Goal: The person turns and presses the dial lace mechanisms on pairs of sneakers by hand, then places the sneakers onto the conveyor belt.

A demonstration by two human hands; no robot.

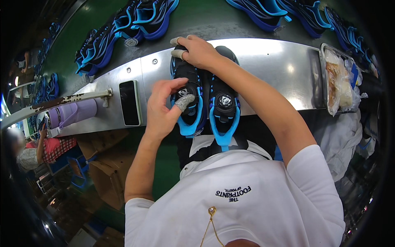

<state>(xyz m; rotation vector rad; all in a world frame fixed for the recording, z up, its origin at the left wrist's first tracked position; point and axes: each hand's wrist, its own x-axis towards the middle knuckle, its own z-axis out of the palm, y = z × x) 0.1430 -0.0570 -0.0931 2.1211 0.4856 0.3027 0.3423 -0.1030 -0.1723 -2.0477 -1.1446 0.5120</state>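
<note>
Two shoes side by side on a steel bench

The left shoe (pixel 187 96) touches the right shoe (pixel 224 103) on the bench (pixel 267 66). A phone (pixel 129 103) lies left of them, a bottle (pixel 72 113) further left, a tray (pixel 325 78) far right. More shoes (pixel 135 20) sit on the belt (pixel 197 16) behind.

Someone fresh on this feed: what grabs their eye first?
Dead centre, a pair of black shoes with bright blue trim and round dial closures lies on the curved steel bench ledge. The left hand, with a grey fingertip cover, pinches the left shoe's dial, while the right hand grips the toes. Behind, more blue-and-black shoes ride a green conveyor belt.
</note>
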